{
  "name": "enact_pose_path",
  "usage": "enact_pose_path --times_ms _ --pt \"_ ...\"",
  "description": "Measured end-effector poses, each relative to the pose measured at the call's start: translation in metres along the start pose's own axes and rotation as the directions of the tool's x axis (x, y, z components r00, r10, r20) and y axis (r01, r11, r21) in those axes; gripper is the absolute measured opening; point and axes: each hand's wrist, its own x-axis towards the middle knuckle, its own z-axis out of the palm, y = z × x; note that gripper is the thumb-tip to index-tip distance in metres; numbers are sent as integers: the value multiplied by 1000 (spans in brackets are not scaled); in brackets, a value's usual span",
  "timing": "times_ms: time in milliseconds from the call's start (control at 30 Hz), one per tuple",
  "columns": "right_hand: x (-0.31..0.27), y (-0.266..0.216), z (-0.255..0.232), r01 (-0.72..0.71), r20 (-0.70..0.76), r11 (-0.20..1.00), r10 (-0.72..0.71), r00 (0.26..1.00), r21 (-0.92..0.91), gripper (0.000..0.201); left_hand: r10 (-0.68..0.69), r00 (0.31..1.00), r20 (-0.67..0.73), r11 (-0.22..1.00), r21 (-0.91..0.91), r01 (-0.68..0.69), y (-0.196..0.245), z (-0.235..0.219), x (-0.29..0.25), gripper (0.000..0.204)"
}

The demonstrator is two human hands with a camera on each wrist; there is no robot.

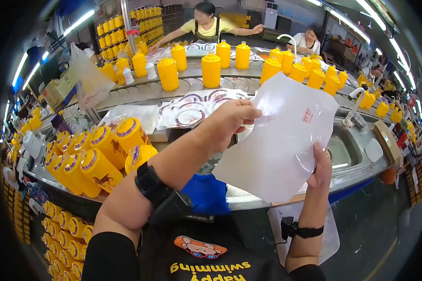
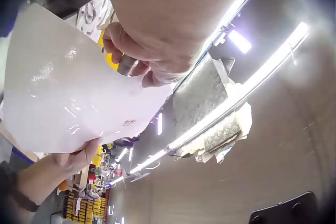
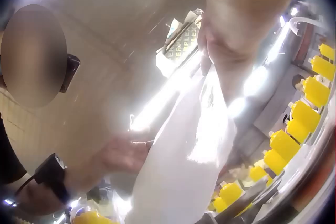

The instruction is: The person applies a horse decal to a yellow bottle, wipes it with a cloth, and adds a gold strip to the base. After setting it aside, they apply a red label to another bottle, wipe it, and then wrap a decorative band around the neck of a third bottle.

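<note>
A glossy, limp white sheet [image 1: 276,140] with small red print is held up over the counter's front edge. My left hand [image 1: 234,119] pinches its upper left edge between thumb and fingers. My right hand [image 1: 320,166] holds the right edge lower down, thumb on the near face and the other fingers hidden behind. In the left wrist view the sheet [image 2: 63,87] hangs between both hands, with light glinting off it. The right wrist view shows the sheet [image 3: 178,155] sloping down from my right hand [image 3: 215,50].
Yellow bottles [image 1: 103,154] crowd the counter at left. Printed sheets [image 1: 187,112] lie behind my left hand, and a blue cloth [image 1: 205,193] hangs at the counter edge. A sink [image 1: 349,147] is at right. More yellow bottles [image 1: 211,70] line the conveyor, with people beyond.
</note>
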Motion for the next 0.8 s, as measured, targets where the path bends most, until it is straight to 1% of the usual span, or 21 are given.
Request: enact_pose_path --times_ms 33,100,133,233,267,367,467,500,533,567,600,633,667,700,733,800 --pt "-3 0 -5 -2 -9 1000 2 1000 2 40 26 999 24 1000 5 -26 -4 5 3 23" --pt "-10 1 -16 48 -57 999 -48 997 -12 42 70 996 63 997 10 -71 -10 17 9 19" --pt "-11 2 -19 67 -81 998 -68 994 -19 42 90 995 54 996 4 -90 -17 21 14 17" --pt "-23 -4 -23 76 -169 995 -86 982 -61 40 90 994 69 995 25 -92 -25 20 23 16" --pt "-26 -8 -33 38 -147 997 -48 988 -71 40 84 994 70 996 12 -85 -29 17 29 15" --pt "-31 -8 -36 93 -201 989 -114 973 -112 38 58 998 29 997 43 -59 -25 18 35 14" --pt "-34 -11 -44 98 -295 989 -126 947 -107 36 80 996 -30 986 146 -75 -20 7 48 15" --pt "-35 -14 -48 113 -304 987 -143 942 -113 36 125 991 47 971 198 -132 -22 -10 65 14" --pt "-38 -16 -51 126 -311 985 -158 937 -119 37 168 986 10 935 315 -163 -16 -19 71 14" --pt "-39 -18 -51 139 -316 983 -171 933 -123 37 215 976 -22 884 430 -185 -10 -29 77 15" --pt "-42 -19 -47 143 -377 979 -189 907 -147 40 162 983 -84 739 670 -64 -4 -49 95 23" --pt "-43 -19 -47 160 -388 973 -215 897 -168 41 125 980 -156 528 847 68 -1 -67 109 32" --pt "-45 -20 -49 177 -397 965 -241 886 -191 42 164 969 -186 322 939 125 2 -75 110 32" --pt "-47 -20 -50 196 -405 957 -269 874 -214 43 207 957 -203 100 978 185 5 -80 112 32" --pt "-52 -22 -48 194 -356 950 -274 893 -245 43 166 960 -224 34 975 222 2 -89 120 33" --pt "-60 -20 -65 283 -220 857 -404 888 -431 42 87 958 -272 -102 955 280 -11 -107 140 35"
